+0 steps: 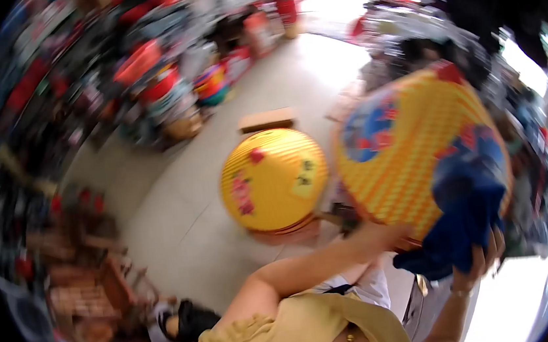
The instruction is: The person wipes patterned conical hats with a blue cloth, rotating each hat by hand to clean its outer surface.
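Observation:
A yellow conical hat with printed blue and red patches is held up tilted on the right, its tip toward the upper right. My left hand is closed at its lower rim, fingers partly hidden and blurred. A dark blue cloth lies bunched against the hat's lower right side. My right hand grips this cloth, pressing it to the hat. Left of the held hat is another yellow conical hat with pink and dark markings, apparently on top of a stack.
Behind the stacked hat lies a brown cardboard box on the pale tiled floor. Crowded goods line the upper left, and more goods stand at the upper right. Brown wooden items sit at the lower left.

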The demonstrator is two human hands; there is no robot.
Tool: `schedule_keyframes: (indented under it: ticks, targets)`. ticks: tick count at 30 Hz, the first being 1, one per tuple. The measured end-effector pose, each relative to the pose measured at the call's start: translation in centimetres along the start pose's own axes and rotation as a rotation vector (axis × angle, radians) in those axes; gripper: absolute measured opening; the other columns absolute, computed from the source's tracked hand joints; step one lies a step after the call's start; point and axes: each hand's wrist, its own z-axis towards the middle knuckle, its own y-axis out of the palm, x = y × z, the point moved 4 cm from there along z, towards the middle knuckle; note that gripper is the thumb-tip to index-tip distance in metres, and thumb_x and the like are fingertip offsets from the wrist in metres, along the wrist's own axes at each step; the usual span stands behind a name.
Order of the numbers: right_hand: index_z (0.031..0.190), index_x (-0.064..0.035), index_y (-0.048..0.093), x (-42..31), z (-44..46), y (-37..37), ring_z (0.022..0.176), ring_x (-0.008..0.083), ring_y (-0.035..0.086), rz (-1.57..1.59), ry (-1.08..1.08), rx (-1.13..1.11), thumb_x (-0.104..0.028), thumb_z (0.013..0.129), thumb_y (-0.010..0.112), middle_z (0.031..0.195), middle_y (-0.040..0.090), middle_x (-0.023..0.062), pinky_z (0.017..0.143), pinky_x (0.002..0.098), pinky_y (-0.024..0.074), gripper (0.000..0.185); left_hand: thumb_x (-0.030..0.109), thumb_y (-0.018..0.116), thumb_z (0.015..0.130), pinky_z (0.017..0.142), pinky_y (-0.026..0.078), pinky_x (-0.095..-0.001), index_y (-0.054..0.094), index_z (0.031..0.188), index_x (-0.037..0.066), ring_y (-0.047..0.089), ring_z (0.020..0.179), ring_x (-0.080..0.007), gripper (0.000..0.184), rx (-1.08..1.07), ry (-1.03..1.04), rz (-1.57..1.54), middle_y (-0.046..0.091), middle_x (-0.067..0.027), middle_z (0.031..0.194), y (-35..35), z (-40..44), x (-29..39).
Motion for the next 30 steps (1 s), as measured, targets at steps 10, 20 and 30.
schedule_keyframes:
  ticks: [10,20,30]
  targets:
    - [0.117,-0.0058,0.047,6.6,-2.2,1.0,0.106,0.0451,0.055,-0.172,0.088,0.125,-0.017,0.087,0.065,0.121,0.056,0.0223,0.089,0.0572,0.0441,0.037,0.003,0.067,0.08,0.084,0.054,-0.0368,0.052,0.123,0.002,0.064,0.097,-0.0234,0.045,-0.135,0.252,-0.192,0.063,-0.0128,0.112,1.8,-0.3,2.7]
    - [0.119,-0.0043,0.049,3.6,-2.1,1.4,0.107,0.0431,0.056,-0.033,-0.074,0.061,-0.015,0.084,0.067,0.12,0.057,0.0215,0.09,0.0544,0.0443,0.04,0.008,0.067,0.082,0.079,0.054,-0.0307,0.053,0.124,0.004,0.063,0.091,-0.016,0.044,-0.083,0.289,-0.158,0.063,-0.006,0.112,5.8,-0.5,1.8]
    - [0.118,-0.001,0.053,9.5,-3.2,1.4,0.107,0.0386,0.057,-0.143,0.097,0.101,-0.011,0.08,0.071,0.119,0.059,0.0194,0.093,0.0486,0.0441,0.043,0.014,0.07,0.08,0.086,0.05,-0.0315,0.057,0.118,0.002,0.062,0.095,-0.0179,0.042,-0.119,0.312,-0.019,0.065,-0.0091,0.11,4.4,-0.9,2.6]
